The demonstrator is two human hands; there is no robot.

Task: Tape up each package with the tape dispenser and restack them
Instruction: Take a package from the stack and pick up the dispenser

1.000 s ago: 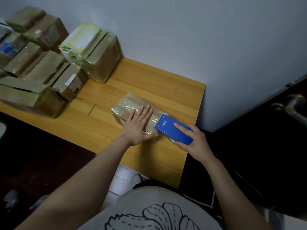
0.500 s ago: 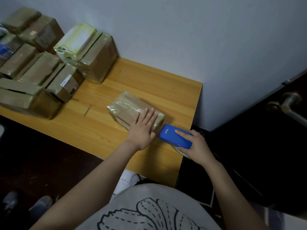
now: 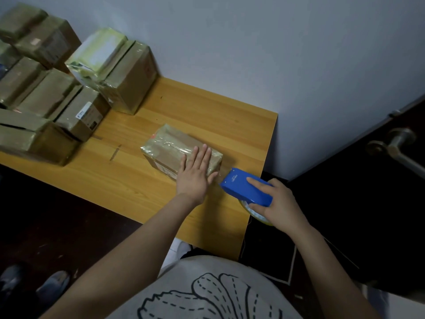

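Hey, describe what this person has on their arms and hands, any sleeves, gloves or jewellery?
Both forearms are bare, no sleeve in view. The left hand and right hand wear no gloves, watch, bracelet or visible ring. The top is light grey with a dark outline print.

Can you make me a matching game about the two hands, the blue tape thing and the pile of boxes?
Things:
1. left hand
2. right hand
3. tape dispenser
4. stacked packages

Matches:
A. piled at the table's left end, by the wall
B. blue
C. lies flat on the single package
D. grips the tape dispenser

Pairs: 1-C, 2-D, 3-B, 4-A
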